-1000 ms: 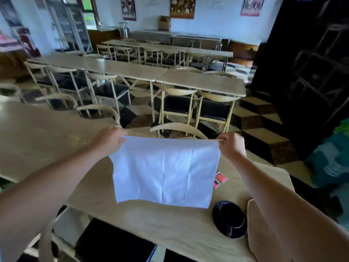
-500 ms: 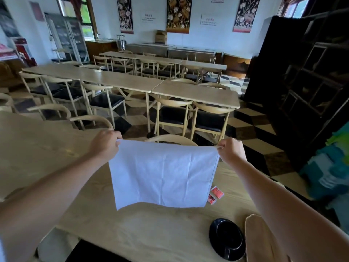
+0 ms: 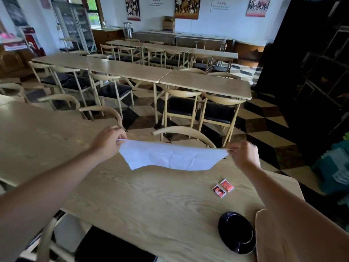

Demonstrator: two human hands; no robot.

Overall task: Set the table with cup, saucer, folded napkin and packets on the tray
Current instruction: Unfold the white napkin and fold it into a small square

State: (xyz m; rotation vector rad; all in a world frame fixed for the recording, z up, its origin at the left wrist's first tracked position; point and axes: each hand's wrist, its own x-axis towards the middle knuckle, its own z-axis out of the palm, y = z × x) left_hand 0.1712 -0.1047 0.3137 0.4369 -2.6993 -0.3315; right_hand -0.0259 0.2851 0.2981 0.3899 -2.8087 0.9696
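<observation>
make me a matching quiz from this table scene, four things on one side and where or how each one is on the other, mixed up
Things
1. white napkin
2. red packets
3. black saucer
4. wooden tray

Places or states
A. at the table's near right edge, partly under the right forearm
B. stretched in the air between both hands
C. lying side by side on the table top
D. on the table just left of the tray

Pairs: 1-B, 2-C, 3-D, 4-A

napkin (image 3: pixel 171 156) held above table (image 3: pixel 151 201), packets (image 3: pixel 223 188) on table right, saucer (image 3: pixel 237 232) nearer, beside tray (image 3: pixel 264 239)

Wooden table (image 3: pixel 151 201), packets (image 3: pixel 223 188), black saucer (image 3: pixel 237 232), tray (image 3: pixel 268 241)
</observation>
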